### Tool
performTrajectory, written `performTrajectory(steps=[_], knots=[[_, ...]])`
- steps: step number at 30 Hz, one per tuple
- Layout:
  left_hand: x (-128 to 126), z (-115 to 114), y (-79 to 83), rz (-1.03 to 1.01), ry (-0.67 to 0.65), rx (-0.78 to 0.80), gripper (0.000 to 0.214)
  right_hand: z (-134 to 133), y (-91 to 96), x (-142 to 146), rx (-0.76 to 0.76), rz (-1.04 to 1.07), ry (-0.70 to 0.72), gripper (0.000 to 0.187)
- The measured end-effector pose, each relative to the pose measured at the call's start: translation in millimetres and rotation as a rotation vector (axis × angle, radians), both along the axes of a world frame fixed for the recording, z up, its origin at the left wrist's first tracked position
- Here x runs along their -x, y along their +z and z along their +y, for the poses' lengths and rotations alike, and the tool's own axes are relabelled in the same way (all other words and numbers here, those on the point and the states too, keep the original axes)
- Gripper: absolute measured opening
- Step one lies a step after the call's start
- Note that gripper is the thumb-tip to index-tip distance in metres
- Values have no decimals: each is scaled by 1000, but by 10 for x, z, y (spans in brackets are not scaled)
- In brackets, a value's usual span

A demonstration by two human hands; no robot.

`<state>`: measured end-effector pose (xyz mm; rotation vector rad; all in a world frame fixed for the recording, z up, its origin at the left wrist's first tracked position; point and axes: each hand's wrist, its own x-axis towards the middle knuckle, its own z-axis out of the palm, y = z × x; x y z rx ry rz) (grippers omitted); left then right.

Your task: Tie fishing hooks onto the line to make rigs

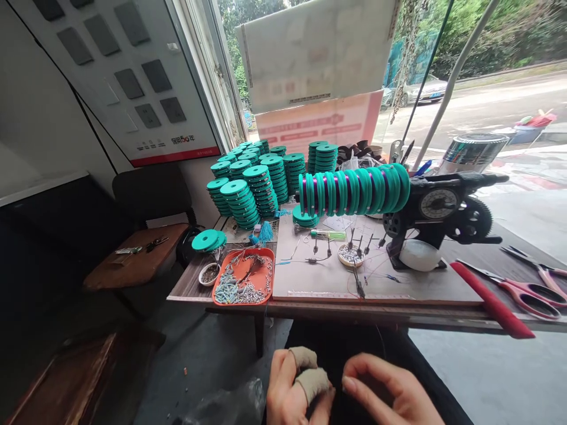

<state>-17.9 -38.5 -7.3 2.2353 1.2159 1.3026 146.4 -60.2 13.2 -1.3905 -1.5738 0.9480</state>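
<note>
My left hand [295, 386] and my right hand [390, 392] are low in view over my lap, below the table edge, with fingertips close together. The left thumb and forefinger wear cloth finger wraps and are pinched. The right hand's fingers curl inward toward the left. A thin line runs down from the table toward my hands; whether either pinch holds it is unclear. On the table a black hand-crank winder [436, 212] carries a row of green spools [354, 190] on its shaft.
Stacks of green spools [254, 180] fill the table's far left. An orange tray [243, 277] holds small metal parts. A small dish [349, 255], hooks, red-handled scissors [529, 295], a red strip [491, 301] and a low wooden stool [135, 260] are nearby.
</note>
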Motion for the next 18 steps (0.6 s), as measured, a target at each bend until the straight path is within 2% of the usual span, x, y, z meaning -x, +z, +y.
performTrajectory(steps=[2, 4, 6, 8, 11, 13, 16, 18], knots=[[20, 31, -10, -8, 10, 53, 7, 141, 138, -105, -163, -120, -106, 26], [23, 60, -7, -18, 30, 122, 7, 374, 254, -172, -315, -392, -196, 26], [11, 85, 7, -37, 57, 174, 7, 666, 317, -184, -353, -720, -215, 25], [-6, 106, 28, -67, 79, 197, 7, 947, 327, -157, -321, -893, -210, 24], [-14, 132, 65, -112, 88, 211, 6, 1186, 313, -120, -282, -928, -223, 24], [-5, 142, 86, -135, 94, 230, 6, 1162, 335, -128, -275, -921, -245, 25], [16, 142, 110, -167, 112, 259, 6, 880, 423, -148, -321, -806, -264, 24], [29, 129, 118, -188, 116, 267, 6, 612, 461, -121, -312, -526, -186, 24]])
